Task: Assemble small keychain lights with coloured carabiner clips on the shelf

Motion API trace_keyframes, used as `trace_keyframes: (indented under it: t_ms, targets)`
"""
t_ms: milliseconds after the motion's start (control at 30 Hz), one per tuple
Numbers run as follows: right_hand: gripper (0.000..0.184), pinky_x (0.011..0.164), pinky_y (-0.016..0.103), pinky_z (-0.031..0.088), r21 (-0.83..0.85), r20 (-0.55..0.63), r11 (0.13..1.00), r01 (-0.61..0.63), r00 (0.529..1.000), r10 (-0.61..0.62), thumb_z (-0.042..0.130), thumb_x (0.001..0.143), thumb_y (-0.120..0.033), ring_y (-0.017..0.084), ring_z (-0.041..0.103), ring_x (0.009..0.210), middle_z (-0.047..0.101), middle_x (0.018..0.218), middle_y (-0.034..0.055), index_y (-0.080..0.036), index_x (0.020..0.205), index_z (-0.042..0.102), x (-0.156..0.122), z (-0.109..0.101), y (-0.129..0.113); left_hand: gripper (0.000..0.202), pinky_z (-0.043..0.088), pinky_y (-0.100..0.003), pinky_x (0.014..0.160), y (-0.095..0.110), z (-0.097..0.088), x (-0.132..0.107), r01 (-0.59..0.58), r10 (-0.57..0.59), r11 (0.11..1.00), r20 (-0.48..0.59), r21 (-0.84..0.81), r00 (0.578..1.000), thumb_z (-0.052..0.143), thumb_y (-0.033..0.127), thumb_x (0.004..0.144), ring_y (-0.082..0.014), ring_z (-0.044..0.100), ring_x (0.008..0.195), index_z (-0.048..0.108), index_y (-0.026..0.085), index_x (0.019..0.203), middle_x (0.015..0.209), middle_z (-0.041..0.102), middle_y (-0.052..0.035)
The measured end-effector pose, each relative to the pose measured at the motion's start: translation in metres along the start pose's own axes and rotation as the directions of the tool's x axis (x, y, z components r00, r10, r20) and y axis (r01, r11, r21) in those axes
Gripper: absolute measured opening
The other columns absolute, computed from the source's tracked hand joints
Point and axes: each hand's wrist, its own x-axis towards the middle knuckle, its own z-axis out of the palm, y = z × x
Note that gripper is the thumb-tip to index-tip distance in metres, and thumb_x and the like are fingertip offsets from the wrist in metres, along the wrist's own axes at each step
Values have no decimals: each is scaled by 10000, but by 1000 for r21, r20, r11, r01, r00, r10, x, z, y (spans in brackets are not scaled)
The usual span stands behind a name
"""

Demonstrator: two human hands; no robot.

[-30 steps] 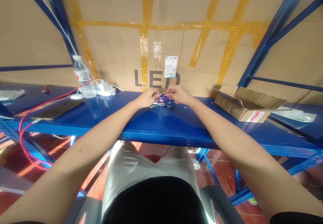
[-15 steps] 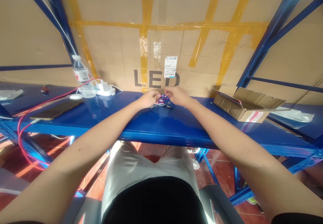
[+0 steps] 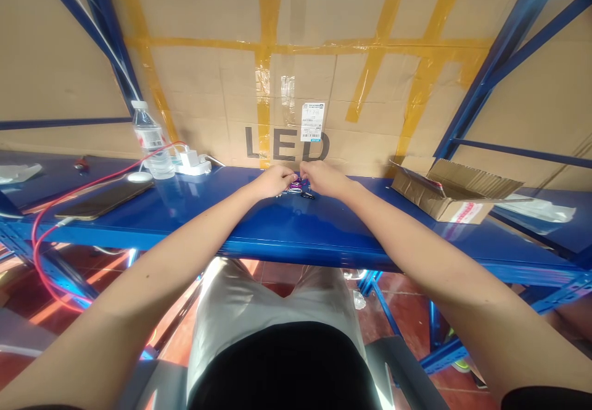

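Both my hands meet at the back of the blue metal shelf (image 3: 296, 225), just below the cardboard sheet marked "LED" (image 3: 287, 145). My left hand (image 3: 274, 182) is closed in a pinch on a small bunch of pink, purple and silver clips (image 3: 297, 184). My right hand (image 3: 324, 177) is closed too, pinching the same bunch from the right. A few loose small clips (image 3: 306, 195) lie on the shelf right under the hands. What exactly each finger grips is too small to make out.
A water bottle (image 3: 150, 139), a white charger (image 3: 192, 161), a white round puck (image 3: 139, 177), and a phone (image 3: 104, 199) on a red cable (image 3: 41, 237) sit at the left. An open cardboard box (image 3: 456, 191) and a plastic bag (image 3: 541, 211) lie at the right.
My right hand has moved a little left, closing the gap to my left hand over the clip bunch. The pink loop seen earlier is now hidden between the fingers.
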Motion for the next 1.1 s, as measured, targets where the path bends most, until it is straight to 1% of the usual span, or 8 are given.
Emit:
trace_keyframes:
  t_ms: [200,300,500,633,767,867,967,1100]
  targets:
    - [250,710,297,373,1,-27,999,45,999,-45,486,858,37,246,617,911,709,1016,128,-172,936,599,1,-1,-2,412,275,-309,533,-1,-1,0,46,-46,999,20,-7,999,553,348,905,-121,354,492,402,207,549,510,402,23]
    - [229,702,296,379,71,-72,996,53,996,-48,476,869,17,230,608,870,703,952,107,-174,913,596,3,4,4,375,303,-302,535,-2,1,0,60,-60,998,-2,-6,998,540,338,923,-126,407,503,446,201,587,533,475,12]
    - [238,657,274,423,391,-77,912,-126,983,169,476,825,7,185,602,750,658,791,35,-184,920,580,4,8,18,231,377,-285,574,-5,1,1,58,-59,996,-16,-69,998,554,296,937,-140,511,582,580,178,739,677,616,-17]
    - [234,555,270,421,520,-4,823,-231,962,272,523,777,-5,165,584,605,635,724,15,-194,907,566,5,7,23,45,426,-281,635,-13,-3,6,82,-86,986,-25,-143,996,638,179,862,-149,574,669,669,158,888,780,676,-33]
    - [223,550,287,475,565,41,770,-296,942,332,561,786,-22,176,611,586,668,717,36,-183,935,600,6,9,27,94,459,-290,640,-19,-9,8,111,-125,968,-49,-224,991,677,120,823,-156,615,673,677,149,913,791,693,-46]
    - [179,728,327,546,545,7,804,-238,960,280,622,806,-66,207,690,762,756,887,90,-163,944,682,6,10,26,84,446,-285,581,-17,-11,7,122,-147,959,-83,-257,986,672,124,844,-155,618,617,677,147,924,733,673,-41]
    - [224,924,352,525,570,-59,814,-112,983,176,667,826,-129,233,702,1009,774,1124,104,-166,1032,745,4,6,18,95,456,-282,574,-12,-10,4,57,-92,948,-100,-312,991,680,134,845,-153,622,604,677,144,940,705,678,-39]
    - [148,857,329,528,665,12,742,-89,994,108,625,897,-212,215,710,937,797,986,79,-167,935,761,1,-1,4,121,481,-277,616,-7,-9,3,-85,30,928,-156,-363,987,744,140,764,-153,640,656,657,146,848,715,693,-28]
